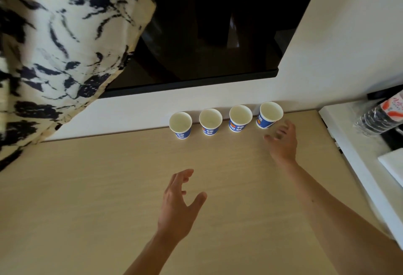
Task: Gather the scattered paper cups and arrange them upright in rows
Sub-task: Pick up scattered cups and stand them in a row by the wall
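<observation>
- Cups (pixel 210 122): four, upright, mouths up, in one row at the desk's (pixel 87 187) back edge by the wall.
- Right hand (pixel 283 141): I see fingers loose, gripping nothing, just beside the rightmost cup (pixel 269 115).
- Left hand (pixel 177 205): spread, empty, over the desk, apart from the row.
- Bottle (pixel 381 115): far right.
</observation>
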`<state>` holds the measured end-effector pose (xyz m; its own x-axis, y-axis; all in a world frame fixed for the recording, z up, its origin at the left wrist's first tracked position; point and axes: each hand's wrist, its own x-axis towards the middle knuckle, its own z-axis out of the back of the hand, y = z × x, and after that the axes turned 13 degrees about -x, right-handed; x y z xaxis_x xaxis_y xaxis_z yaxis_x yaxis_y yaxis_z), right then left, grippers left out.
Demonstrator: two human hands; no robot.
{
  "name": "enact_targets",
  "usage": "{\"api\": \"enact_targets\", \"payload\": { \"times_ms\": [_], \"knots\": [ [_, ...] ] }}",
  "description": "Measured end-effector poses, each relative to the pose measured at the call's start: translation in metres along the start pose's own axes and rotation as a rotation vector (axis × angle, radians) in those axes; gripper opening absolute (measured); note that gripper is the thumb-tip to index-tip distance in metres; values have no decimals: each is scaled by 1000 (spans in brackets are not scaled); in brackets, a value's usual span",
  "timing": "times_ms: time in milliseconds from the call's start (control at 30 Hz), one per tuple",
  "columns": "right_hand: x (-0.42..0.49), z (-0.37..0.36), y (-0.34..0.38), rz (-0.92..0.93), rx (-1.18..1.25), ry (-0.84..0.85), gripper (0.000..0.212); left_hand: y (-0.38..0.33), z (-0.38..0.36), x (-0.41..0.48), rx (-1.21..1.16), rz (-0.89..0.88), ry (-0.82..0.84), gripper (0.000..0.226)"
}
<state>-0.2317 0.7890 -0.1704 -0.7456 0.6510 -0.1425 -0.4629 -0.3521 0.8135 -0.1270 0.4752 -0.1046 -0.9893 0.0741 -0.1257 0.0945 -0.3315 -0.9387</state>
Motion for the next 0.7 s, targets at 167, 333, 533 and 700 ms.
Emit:
{"api": "enact_targets", "payload": {
  "times_ms": [167, 333, 533, 700],
  "knots": [
    [-99, -12, -9, -43, 116, -33, 68, -6, 22, -18, -30, 17, -20, 54],
    [-205, -56, 22, 9, 132, 230, 62, 1, 84, -50, -33, 66, -116, 54],
    [-324, -133, 86, 172, 37, 568, 55, 31, 193, -98, -1, 166, -315, 55],
    [-408, -188, 130, 249, -31, 798, 55, 73, 289, -137, 20, 264, -502, 55]
  ]
}}
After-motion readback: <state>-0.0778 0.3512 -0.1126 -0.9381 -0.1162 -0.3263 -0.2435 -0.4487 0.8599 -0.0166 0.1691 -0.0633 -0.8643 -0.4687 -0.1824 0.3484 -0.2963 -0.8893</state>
